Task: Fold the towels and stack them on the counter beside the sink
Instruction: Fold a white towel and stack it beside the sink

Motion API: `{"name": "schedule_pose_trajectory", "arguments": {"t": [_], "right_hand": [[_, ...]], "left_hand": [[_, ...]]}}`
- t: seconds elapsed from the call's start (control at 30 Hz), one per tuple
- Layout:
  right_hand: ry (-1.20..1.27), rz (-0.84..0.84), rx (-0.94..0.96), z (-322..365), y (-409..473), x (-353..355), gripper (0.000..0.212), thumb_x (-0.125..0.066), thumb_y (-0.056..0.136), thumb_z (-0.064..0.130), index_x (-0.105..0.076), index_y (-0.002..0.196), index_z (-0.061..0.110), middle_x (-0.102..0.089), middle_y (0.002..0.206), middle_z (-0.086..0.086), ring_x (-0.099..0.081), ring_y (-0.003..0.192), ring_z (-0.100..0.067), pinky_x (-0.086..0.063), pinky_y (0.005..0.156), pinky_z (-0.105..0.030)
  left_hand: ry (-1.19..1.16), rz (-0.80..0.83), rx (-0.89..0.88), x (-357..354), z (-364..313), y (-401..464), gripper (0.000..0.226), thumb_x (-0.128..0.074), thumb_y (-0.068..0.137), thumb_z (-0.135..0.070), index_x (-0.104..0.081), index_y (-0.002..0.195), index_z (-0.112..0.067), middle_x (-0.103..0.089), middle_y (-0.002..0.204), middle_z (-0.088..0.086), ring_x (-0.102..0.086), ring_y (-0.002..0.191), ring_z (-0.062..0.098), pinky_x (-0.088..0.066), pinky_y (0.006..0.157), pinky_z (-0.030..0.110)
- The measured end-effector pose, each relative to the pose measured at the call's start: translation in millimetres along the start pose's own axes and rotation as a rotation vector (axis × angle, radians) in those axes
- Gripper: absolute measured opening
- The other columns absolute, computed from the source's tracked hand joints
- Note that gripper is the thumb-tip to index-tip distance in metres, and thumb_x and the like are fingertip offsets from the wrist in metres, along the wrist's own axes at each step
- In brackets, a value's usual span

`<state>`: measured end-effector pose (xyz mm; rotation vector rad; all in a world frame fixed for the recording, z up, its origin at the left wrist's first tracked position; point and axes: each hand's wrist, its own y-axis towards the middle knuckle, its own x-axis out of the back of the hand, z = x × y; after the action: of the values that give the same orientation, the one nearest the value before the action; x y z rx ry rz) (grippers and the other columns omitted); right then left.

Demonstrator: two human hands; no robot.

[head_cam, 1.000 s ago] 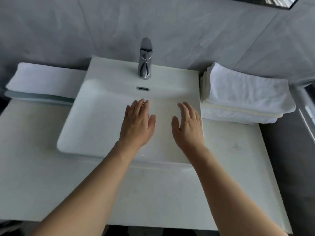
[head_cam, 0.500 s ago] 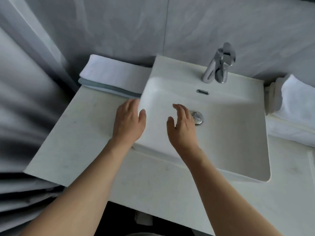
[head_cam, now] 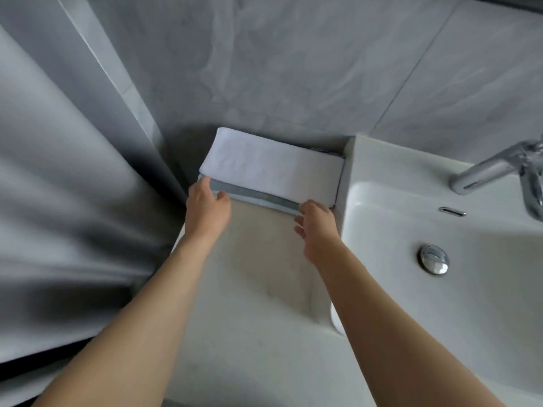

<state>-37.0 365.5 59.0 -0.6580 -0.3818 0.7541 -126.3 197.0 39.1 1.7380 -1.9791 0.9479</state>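
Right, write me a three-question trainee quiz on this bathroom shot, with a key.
1. True or false: the white towel lies on top of the grey-blue towel.
2. Which side of the sink does the towel pile sit on, as the camera sees it? A) left B) right C) inside the basin
3. Fill in: the left hand and the right hand both reach the pile at its ____ edge.

Key: 1 true; 2 A; 3 near (front). The fingers meet the grey-blue towel's edge at opposite ends; whether they already grip it cannot be told.
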Motion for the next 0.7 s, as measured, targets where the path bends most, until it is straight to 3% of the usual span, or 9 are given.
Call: {"name": "schedule_pose_trajectory", "arguments": {"t": [0.07,0.13,0.23,0.3,0.37,0.47,0.57,0.7], "right_hand": [[0.206,-0.080,-0.181,10.7,21.0,-12.8,0.010,-0.048,0.091,0.009,-0.057,0.088,0.007,-0.051,0.083,-0.005,-0.050,0.072,-0.017,-0.047,0.073,-0.031],[0.343,-0.143,-0.271,17.0,42.2,-19.5,0.008,-0.048,0.094,0.012,-0.056,0.097,0.010,-0.056,0.099,-0.010,-0.057,0.081,-0.020,-0.051,0.085,-0.036],[0.502,-0.235,-0.379,22.8,71.1,-24.2,0.013,-0.047,0.096,0.011,-0.051,0.108,0.008,-0.055,0.127,-0.017,-0.058,0.113,-0.029,-0.048,0.100,-0.043],[0.536,-0.287,-0.428,25.0,88.2,-26.7,0.015,-0.046,0.096,0.011,-0.050,0.110,0.007,-0.054,0.129,-0.017,-0.054,0.121,-0.030,-0.046,0.102,-0.044],[0.535,-0.328,-0.465,25.9,102.5,-29.2,0.015,-0.048,0.095,0.013,-0.053,0.110,0.009,-0.056,0.110,-0.012,-0.057,0.112,-0.025,-0.047,0.100,-0.042],[0.510,-0.363,-0.477,28.0,115.2,-33.0,0.014,-0.055,0.093,0.018,-0.055,0.107,0.014,-0.051,0.090,-0.005,-0.052,0.074,-0.018,-0.049,0.086,-0.035],[0.482,-0.415,-0.428,32.2,119.8,-33.9,0.015,-0.059,0.092,0.019,-0.055,0.107,0.018,-0.056,0.096,-0.005,-0.056,0.078,-0.022,-0.051,0.072,-0.037],[0.304,-0.432,-0.222,34.0,125.7,-34.7,0.010,-0.055,0.086,0.012,-0.059,0.095,0.015,-0.061,0.080,-0.004,-0.058,0.067,-0.021,-0.053,0.061,-0.031]], "left_hand": [[-0.035,0.040,0.089,3.7,6.6,32.1,0.046,-0.046,0.093,-0.020,-0.046,0.138,-0.008,-0.050,0.137,0.017,-0.056,0.113,0.035,-0.051,0.084,0.042],[-0.053,0.072,0.167,1.5,8.7,59.5,0.044,-0.045,0.091,-0.021,-0.048,0.132,-0.005,-0.053,0.132,0.020,-0.059,0.103,0.035,-0.050,0.070,0.040],[-0.084,0.100,0.250,-9.7,8.8,93.9,0.046,-0.045,0.090,-0.021,-0.046,0.130,0.001,-0.052,0.133,0.025,-0.055,0.114,0.042,-0.050,0.082,0.043],[-0.082,0.073,0.297,-16.5,7.8,112.2,0.049,-0.047,0.090,-0.024,-0.044,0.133,-0.001,-0.052,0.134,0.023,-0.051,0.120,0.044,-0.048,0.094,0.049],[-0.085,0.029,0.341,-21.6,7.5,127.7,0.053,-0.049,0.090,-0.028,-0.041,0.138,-0.006,-0.051,0.136,0.017,-0.049,0.122,0.040,-0.047,0.097,0.050],[-0.150,-0.009,0.372,-26.7,9.0,146.3,0.051,-0.055,0.088,-0.032,-0.047,0.132,-0.007,-0.058,0.124,0.012,-0.056,0.113,0.035,-0.050,0.087,0.043],[-0.195,0.036,0.346,-28.4,7.5,160.0,0.024,-0.059,0.085,-0.028,-0.054,0.100,-0.010,-0.057,0.087,0.002,-0.060,0.085,0.027,-0.044,0.062,0.032],[-0.237,0.110,0.231,-25.2,-6.3,171.4,0.014,-0.058,0.074,-0.017,-0.046,0.079,-0.014,-0.048,0.073,-0.001,-0.043,0.062,0.018,-0.034,0.053,0.028]]}}
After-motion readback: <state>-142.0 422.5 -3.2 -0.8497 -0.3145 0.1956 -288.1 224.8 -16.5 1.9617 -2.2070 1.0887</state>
